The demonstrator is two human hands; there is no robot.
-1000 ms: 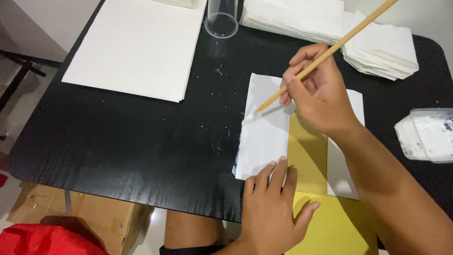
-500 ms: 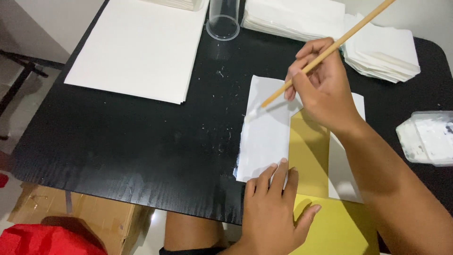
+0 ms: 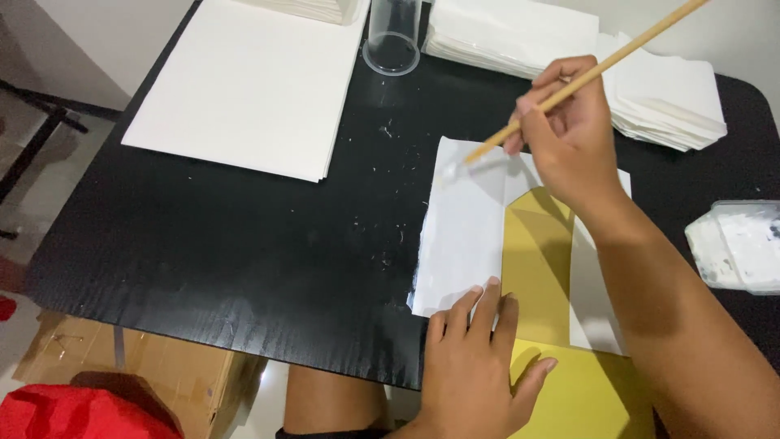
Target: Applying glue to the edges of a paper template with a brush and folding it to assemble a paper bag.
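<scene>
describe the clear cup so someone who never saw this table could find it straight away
Start at the black table and go to its far edge. The clear cup stands there mouth down, between the big stack of white sheets and the pile of folded white paper. It is the only see-through, round thing there; its neighbours are all flat and white.

Bright, even overhead light, sharp focus, soft glare on the black table (image 3: 244, 244).
</scene>
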